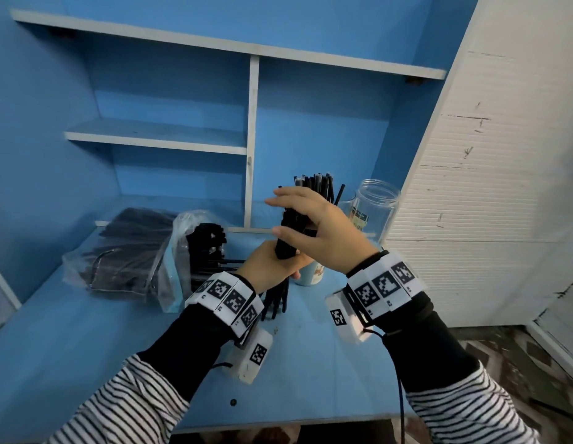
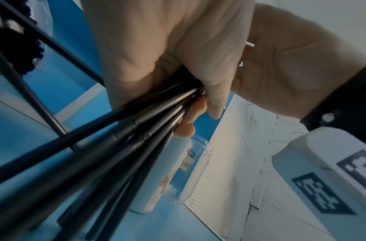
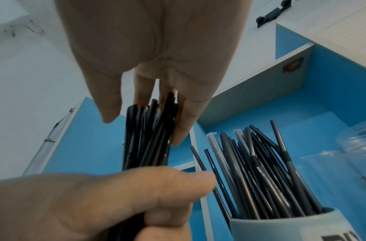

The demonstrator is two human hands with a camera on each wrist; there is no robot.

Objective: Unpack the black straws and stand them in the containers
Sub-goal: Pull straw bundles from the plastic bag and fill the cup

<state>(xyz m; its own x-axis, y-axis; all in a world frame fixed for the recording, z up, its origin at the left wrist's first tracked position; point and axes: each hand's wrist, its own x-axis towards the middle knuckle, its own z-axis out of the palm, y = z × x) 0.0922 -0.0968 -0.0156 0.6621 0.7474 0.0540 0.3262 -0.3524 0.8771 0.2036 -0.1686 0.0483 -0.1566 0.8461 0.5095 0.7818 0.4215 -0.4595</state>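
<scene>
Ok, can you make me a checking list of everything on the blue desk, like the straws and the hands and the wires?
Surface: blue wooden desk, small specks.
Job's things: bundle of black plastic straws in hand; pale cup packed with upright straws; clear plastic jar beside it, no straws seen inside.
Clutter: clear plastic bags of black straws lying at left.
Grips: left hand grips the bundle low; right hand, fingers straight, touches its top.
Cables: thin dark cable hanging from right wrist.
Surroundings: blue shelves, white ribbed panel.

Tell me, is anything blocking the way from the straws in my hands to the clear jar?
Possibly: the blue cup, already full of straws, stands between the held bundle and the clear jar.
</scene>
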